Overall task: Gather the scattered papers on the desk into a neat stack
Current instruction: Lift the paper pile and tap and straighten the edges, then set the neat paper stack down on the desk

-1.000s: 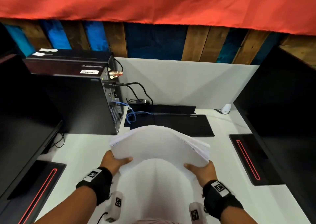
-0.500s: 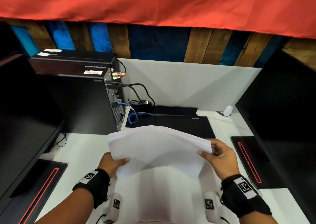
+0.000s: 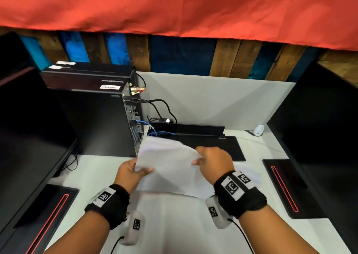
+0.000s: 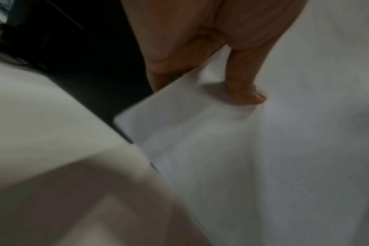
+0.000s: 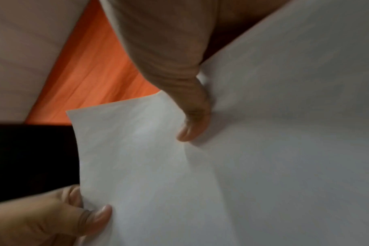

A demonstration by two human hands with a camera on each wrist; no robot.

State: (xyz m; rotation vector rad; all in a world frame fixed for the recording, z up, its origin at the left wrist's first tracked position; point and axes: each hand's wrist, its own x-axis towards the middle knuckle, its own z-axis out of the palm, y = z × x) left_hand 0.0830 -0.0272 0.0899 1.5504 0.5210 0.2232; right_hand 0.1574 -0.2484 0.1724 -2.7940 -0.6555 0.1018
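White papers [image 3: 170,168] held above surface [image 3: 174,224], long axis running 10 to 4 o'clock, blank. Left hand [image 3: 129,173] grip pinches the 9 o'clock edge; right hand [image 3: 215,159] grip pinches the 2 o'clock edge.

A: Left wrist cam, what's in it?
B: My left hand [image 4: 200,38] at the top, gripping the white papers [image 4: 232,158] by the edge. Thumb lies on top of the sheet, my other fingers [image 4: 156,79] curl under the edge.
A: Background?
B: Something black [image 4: 78,50] top left, too blurred to name. White table [image 4: 42,116] at left, a blurry pale shape low in the corner. Whole frame is soft.
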